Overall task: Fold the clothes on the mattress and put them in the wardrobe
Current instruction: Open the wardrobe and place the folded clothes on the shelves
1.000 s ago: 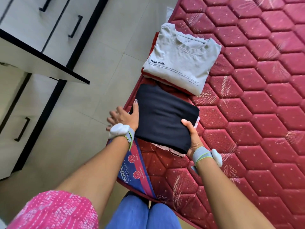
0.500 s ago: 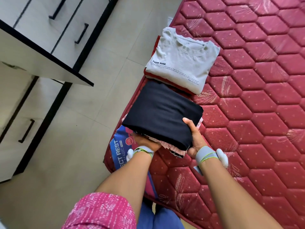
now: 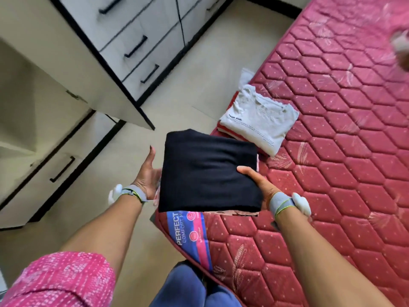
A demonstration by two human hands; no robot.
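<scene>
Nearest to me are the person's knees in blue trousers (image 3: 194, 289) and a pink sleeve (image 3: 59, 282), pressed up against the corner of the red quilted mattress (image 3: 332, 173), where a blue and pink label (image 3: 188, 231) wraps the edge. Just above that corner the person holds a folded stack of clothes (image 3: 210, 169), a dark garment on top with paler, pinkish layers showing at its lower edge. The right hand (image 3: 254, 180) grips the stack at its right side, thumb pressed on top and the fingers tucked out of sight beneath. The left hand (image 3: 148, 173) is at the stack's left edge with its palm against the side and its fingers straight, supporting rather than clutching. The stack looks to be clear of the mattress, hanging over its corner and the floor (image 3: 199, 74). Beyond it, a second folded pile (image 3: 259, 122) lies on the mattress near the edge, a grey T-shirt on top of something red. At the far right edge of the mattress a pale blur shows, too smeared to name. Across the floor stands the wardrobe (image 3: 137, 41) with its black-handled drawers, and an open door (image 3: 66, 80) juts out on the left. As I judge it, the folding seems finished; one pile is on its way to the wardrobe, and the grey-topped pile is yet to be carried over.
</scene>
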